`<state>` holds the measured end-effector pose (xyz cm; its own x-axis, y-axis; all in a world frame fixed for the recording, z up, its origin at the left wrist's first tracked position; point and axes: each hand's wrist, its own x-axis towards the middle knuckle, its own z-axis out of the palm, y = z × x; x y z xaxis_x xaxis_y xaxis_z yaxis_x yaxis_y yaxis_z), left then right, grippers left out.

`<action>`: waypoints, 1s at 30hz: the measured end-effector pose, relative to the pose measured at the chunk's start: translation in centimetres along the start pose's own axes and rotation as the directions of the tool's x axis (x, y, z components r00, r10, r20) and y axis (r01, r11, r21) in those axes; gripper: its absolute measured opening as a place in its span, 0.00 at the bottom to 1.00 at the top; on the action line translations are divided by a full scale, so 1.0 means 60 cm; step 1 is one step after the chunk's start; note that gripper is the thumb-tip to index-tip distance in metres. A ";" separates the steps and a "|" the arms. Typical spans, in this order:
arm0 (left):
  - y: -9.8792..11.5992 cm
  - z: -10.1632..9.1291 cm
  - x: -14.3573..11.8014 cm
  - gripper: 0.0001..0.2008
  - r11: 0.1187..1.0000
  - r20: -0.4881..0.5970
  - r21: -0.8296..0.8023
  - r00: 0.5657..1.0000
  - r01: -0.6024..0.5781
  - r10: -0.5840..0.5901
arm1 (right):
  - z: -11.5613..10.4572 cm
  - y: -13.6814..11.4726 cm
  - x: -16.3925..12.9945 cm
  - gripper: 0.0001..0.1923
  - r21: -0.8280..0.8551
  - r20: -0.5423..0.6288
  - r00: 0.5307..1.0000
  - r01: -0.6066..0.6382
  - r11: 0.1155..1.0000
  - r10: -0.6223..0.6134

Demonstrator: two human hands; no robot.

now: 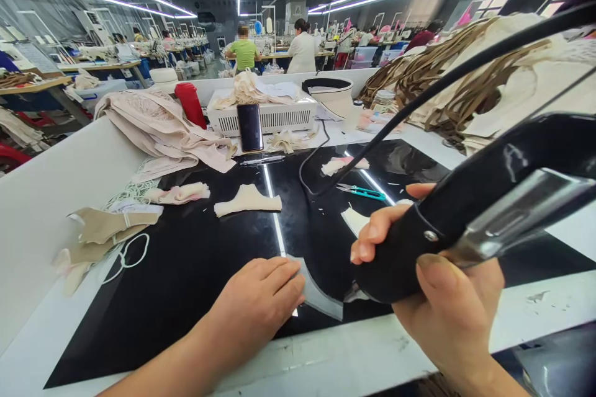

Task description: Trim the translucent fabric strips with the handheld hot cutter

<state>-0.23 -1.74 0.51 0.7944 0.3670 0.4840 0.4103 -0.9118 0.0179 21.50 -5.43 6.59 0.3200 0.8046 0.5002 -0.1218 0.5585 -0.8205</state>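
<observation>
My right hand (442, 298) grips the black handle of a corded tool (493, 198) held low over the front of the black work surface (186, 273). My left hand (258, 304) lies flat, fingers together, pressing the left end of a thin curved translucent strip (321, 298) against the surface. The tool's front end sits right beside that strip. Its black cord (419, 105) runs up to the right and loops back over the surface.
Beige fabric pieces (248, 200) and white cords (133, 254) lie at left. Teal-handled snips (363, 191) and a pen (263, 160) rest mid-surface. A phone (249, 127) leans on a white box (274, 115). Fabric heaps (488, 74) fill the right. Other people work at far tables.
</observation>
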 end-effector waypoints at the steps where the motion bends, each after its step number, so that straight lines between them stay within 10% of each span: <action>1: -0.002 0.000 -0.001 0.14 1.000 -0.001 0.007 1.000 0.000 0.000 | 0.000 0.001 -0.001 0.24 0.003 0.002 1.000 0.004 1.000 -0.004; 13: -0.028 -0.010 0.000 0.12 0.997 -0.015 0.061 0.999 0.040 -0.039 | 0.014 0.025 0.000 0.16 0.040 -0.031 0.998 0.050 0.998 -0.049; 30: -0.005 0.027 0.028 0.07 0.955 0.047 -0.275 0.994 0.112 -0.103 | 0.015 0.036 0.010 0.18 0.059 -0.053 0.998 0.044 0.997 -0.041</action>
<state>1.68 -0.54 -0.10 0.7682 0.4669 0.4381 0.3575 -0.8804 0.3115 20.56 -3.57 5.36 0.3745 0.7690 0.5181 -0.1626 0.6046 -0.7798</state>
